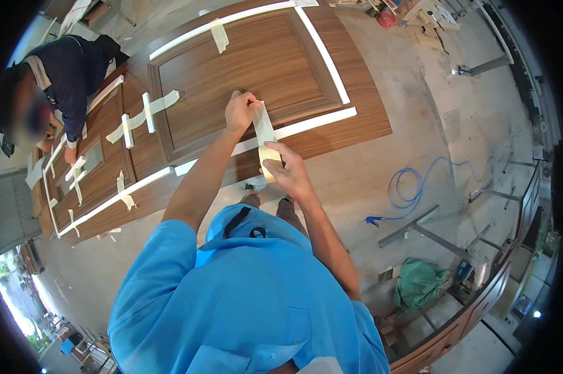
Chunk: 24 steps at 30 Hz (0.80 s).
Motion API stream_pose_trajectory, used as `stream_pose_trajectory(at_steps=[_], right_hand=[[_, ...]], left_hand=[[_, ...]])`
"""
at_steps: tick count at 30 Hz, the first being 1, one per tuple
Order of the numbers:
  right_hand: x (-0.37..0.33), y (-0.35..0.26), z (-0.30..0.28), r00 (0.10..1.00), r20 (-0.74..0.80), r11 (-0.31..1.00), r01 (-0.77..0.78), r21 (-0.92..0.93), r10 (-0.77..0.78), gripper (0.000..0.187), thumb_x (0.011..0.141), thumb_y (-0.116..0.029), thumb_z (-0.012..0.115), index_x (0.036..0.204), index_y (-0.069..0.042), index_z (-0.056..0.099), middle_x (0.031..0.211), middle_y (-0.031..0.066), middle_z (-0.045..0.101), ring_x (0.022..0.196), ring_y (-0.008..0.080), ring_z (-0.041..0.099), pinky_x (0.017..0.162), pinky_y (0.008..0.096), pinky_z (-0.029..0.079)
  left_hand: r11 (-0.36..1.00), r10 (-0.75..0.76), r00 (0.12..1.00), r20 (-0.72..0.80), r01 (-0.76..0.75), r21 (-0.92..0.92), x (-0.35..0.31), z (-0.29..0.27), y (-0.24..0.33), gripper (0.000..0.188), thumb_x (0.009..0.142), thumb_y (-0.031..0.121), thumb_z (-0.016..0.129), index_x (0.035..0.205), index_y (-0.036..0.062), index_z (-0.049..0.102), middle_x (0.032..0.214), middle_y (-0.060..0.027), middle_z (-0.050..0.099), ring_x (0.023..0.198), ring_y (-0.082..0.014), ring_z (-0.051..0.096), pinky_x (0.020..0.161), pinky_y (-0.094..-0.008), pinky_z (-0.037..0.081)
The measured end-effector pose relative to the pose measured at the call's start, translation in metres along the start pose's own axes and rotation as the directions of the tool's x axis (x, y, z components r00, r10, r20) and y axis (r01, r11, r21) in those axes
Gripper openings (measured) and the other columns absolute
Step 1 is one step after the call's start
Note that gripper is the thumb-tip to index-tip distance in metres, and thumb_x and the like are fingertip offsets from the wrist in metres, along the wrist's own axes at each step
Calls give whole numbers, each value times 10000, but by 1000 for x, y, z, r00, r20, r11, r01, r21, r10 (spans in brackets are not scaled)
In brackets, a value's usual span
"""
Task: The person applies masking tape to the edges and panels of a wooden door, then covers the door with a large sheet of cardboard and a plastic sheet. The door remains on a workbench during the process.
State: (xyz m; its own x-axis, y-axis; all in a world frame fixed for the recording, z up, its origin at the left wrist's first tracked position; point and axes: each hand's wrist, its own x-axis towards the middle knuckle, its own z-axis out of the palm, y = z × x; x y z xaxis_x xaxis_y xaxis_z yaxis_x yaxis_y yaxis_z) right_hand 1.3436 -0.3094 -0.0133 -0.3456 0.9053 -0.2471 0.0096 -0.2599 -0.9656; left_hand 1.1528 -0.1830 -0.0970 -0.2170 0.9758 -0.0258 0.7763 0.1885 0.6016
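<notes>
A brown wood-grain door panel [250, 68] lies in front of me with white strips [319, 119] framing its raised section. Over the near white strip runs a length of pale masking tape [265, 126]. My left hand [239, 111] pinches the tape's far end between thumb and fingertips, just above the panel's surface. Closed around the yellowish masking tape roll [269, 163] is my right hand [289, 171], at the panel's near edge. Whether the tape touches the strip under it I cannot tell. Another tape piece [219, 36] crosses the far white strip.
At the left, a person in dark clothing [69, 68] leans over the panel's other end, where more tape pieces [125, 190] cross white strips. On the floor to the right lie a coiled blue air hose [408, 192], metal stands [443, 240] and a green cover [419, 283].
</notes>
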Motion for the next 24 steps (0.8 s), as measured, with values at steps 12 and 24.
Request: stream_pose_trajectory(at_steps=[12,24], right_hand=[[16,-20,17,984,-9,982,-177,72,178,369,938,-30,596,1301,12,548,995,120,677,784,158,684,662,276,534],[15,-14,9,974,-29,975,-224,6,224,331,959,-28,573,1286,16,554,1074,106,664,805,149,676,690,265,551]], left_hand=[[922,387,897,214,-372,-107,-81,-55,-28,900,748,348,815,1466,61,354,1424,-173,449,1349,-376,391,1098,-484,344],[898,438,897,55,-440,22,-98,-42,-40,566,812,160,728,1330,84,514,1388,-98,474,1320,-316,417,1077,-479,324]])
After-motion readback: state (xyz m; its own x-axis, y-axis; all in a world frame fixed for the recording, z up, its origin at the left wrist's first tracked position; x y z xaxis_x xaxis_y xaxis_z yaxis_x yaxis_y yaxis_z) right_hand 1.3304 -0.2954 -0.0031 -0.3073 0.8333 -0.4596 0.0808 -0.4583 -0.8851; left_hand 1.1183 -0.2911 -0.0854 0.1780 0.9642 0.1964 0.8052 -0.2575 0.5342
